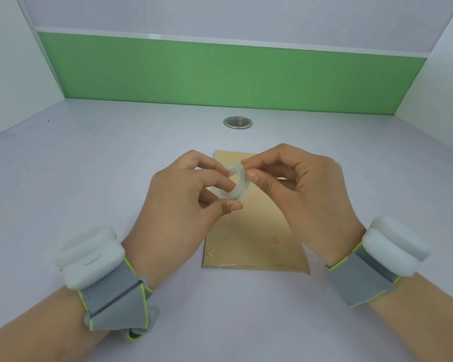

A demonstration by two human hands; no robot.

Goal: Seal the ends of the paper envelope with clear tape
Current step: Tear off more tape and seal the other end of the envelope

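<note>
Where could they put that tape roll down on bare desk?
Bare desk lies left of the envelope and likewise to its right. A strip between the envelope's far end and the round metal cap is also free. The middle is crowded: the left hand and right hand hold the tape roll above the envelope.

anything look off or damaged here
Only one small thing: the envelope has a little nick or crease by its near-left corner. Otherwise nothing stands out; the left hand and right hand hold the tape above it.
</note>
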